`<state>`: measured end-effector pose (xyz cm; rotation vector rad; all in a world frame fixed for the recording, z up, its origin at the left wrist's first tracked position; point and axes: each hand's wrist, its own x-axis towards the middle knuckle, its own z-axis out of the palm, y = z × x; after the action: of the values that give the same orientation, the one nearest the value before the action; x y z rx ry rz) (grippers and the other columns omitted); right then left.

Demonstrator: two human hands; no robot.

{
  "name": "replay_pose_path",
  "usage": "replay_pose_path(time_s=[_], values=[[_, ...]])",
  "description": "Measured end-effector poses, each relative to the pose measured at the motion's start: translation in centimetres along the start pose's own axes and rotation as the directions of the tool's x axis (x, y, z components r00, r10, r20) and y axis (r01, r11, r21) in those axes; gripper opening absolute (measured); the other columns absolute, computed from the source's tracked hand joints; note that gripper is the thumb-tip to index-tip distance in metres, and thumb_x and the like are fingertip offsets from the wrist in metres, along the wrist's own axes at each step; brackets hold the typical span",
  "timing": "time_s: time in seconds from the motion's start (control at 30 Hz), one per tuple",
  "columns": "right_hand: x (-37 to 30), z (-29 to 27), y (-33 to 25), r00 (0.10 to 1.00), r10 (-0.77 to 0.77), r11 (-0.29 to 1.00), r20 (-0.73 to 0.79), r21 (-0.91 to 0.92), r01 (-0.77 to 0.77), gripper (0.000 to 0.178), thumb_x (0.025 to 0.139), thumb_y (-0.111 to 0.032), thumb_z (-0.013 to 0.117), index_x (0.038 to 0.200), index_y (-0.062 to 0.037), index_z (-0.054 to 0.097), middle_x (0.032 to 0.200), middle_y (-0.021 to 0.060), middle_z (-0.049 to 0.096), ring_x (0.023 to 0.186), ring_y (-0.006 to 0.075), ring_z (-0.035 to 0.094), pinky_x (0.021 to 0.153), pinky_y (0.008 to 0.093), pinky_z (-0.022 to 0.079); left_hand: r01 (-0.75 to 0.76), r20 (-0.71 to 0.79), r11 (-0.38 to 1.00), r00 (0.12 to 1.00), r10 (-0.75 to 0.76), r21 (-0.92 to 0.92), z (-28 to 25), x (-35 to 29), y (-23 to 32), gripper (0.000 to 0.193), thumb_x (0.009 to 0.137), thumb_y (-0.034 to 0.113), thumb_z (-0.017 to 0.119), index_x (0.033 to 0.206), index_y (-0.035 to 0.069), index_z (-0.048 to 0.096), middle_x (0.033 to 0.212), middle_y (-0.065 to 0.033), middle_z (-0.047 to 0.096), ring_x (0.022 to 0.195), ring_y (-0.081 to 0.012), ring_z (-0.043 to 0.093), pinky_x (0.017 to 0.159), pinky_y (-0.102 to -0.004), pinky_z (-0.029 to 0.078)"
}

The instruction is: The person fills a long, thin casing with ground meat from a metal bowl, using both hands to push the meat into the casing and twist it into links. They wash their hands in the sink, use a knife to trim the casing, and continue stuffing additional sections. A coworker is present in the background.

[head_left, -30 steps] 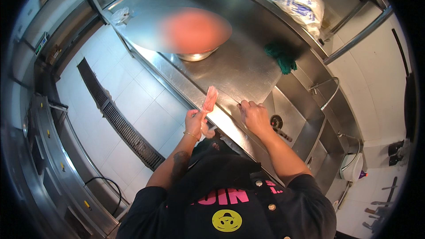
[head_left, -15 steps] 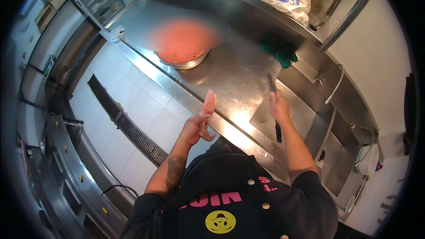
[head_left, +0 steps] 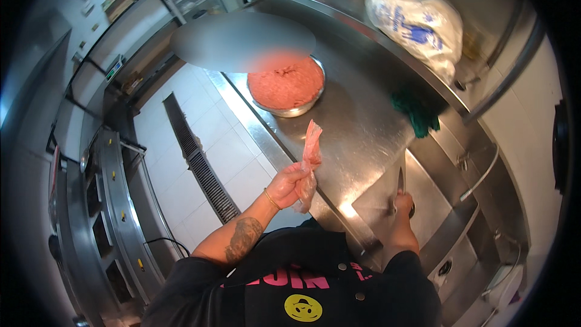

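Observation:
My left hand (head_left: 287,188) is closed round a crumpled clear plastic bag (head_left: 312,145) with pinkish smears, held up over the counter's front edge. Its top sticks up above my fingers and the rest hangs below. Over the sink, my right hand (head_left: 404,202) grips a knife (head_left: 400,180); its narrow blade points away from me, and my fingers cover most of the handle. Beyond the bag stands a round metal bowl (head_left: 289,113) heaped with ground meat (head_left: 285,88). A grey blur covers the area behind the bowl.
The steel counter (head_left: 357,109) runs away from me, with the sink basin (head_left: 378,197) at its near right. Dark green gloves or cloth (head_left: 416,115) lie by the sink. A white plastic bag (head_left: 414,24) rests on the raised ledge. A floor drain grate (head_left: 196,157) lies left.
My right hand has drawn nearer to me, low over the sink, with the knife turned. The left hand still holds the plastic bag, now more upright. The whole view has shifted.

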<state>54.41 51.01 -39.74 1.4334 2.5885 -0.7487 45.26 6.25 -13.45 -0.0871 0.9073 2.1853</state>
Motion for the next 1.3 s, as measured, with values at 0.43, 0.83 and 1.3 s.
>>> replay_pose_path(time_s=[0.43,0.83,1.3], values=[[-10.2,-9.4,-15.4,0.883,-0.404,0.766,-0.239,0.44,0.469,0.027,0.097,-0.022,0.066,0.112,-0.001,0.074,0.099,0.0143,0.075,0.093,0.0259,0.07,0.084,0.04,0.054,-0.326,0.039,0.939,0.946,0.323,0.112,1.5,3.2,7.6,0.012,0.104,0.016,0.059,0.114,0.009,0.055,0.088,-0.0032,0.062,0.076,-0.0149,0.061,0.069,-0.0309,0.051],[-29.2,-10.5,-48.8,0.567,-0.781,0.404,-0.261,0.482,0.778,0.023,0.1,-0.021,0.065,0.102,0.002,0.068,0.082,0.0092,0.068,0.076,0.0134,0.06,0.069,0.0323,0.05,-0.353,0.108,0.9,0.915,0.389,-0.254,-1.8,8.2,18.3,0.02,0.094,0.004,0.066,0.11,0.011,0.056,0.1,-0.0018,0.063,0.09,-0.0118,0.061,0.081,-0.0296,0.052],[-30.4,-14.8,-61.9,0.522,-0.819,0.574,-0.239,-0.351,0.74,0.017,0.09,-0.012,0.06,0.085,0.0036,0.062,0.078,0.0283,0.064,0.074,0.0427,0.066,0.068,0.0499,0.05,-0.461,0.451,0.727,0.862,0.23,0.51,-8.3,7.7,31.5,0.027,0.094,0.028,0.074,0.107,0.004,0.069,0.083,-0.0038,0.065,0.075,-0.0151,0.061,0.073,-0.0317,0.05]])
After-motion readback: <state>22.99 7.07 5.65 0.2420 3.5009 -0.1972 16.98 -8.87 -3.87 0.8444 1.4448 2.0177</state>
